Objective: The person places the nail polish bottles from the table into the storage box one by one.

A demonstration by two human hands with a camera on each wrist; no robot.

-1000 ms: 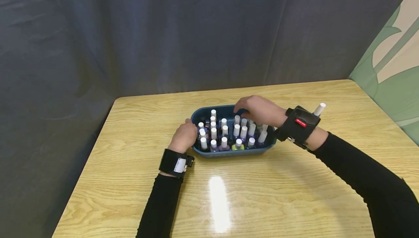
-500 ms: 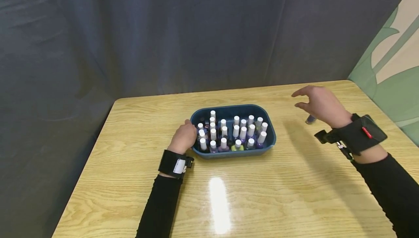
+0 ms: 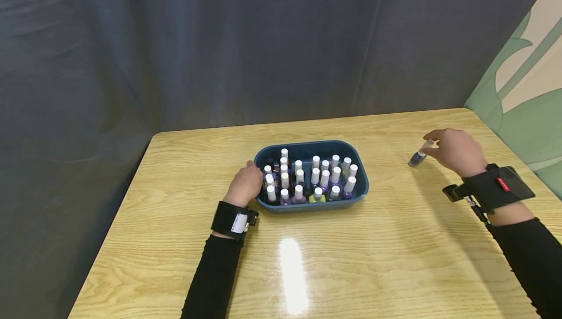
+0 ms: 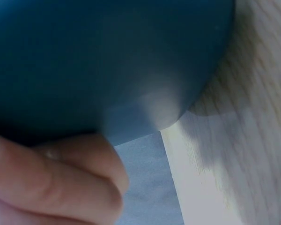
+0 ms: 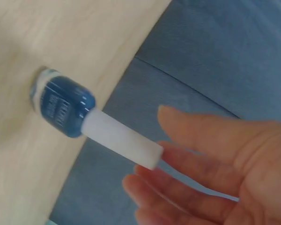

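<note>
A nail polish bottle [image 5: 65, 105] with blue polish and a white cap stands on the table at the right. My right hand [image 3: 458, 150] is around its cap; in the right wrist view the thumb stays apart from the cap, and the fingertips are close beside it. The left hand [image 3: 246, 182] grips the left end of a dark blue oval bin [image 3: 307, 207], its curled fingers [image 4: 70, 183] against the bin wall. Several white-capped nail polish bottles [image 3: 325, 178] stand inside the bin, mostly purple and dark, one yellow-green.
The wooden table [image 3: 360, 260] extends around the bin. A dark curtain [image 3: 263, 46] hangs behind its back edge, and a green and beige patterned panel [image 3: 527, 94] borders the right side.
My right hand has moved from above the bin to the right, then down to the cap of the lone bottle. The left hand stays on the bin.
</note>
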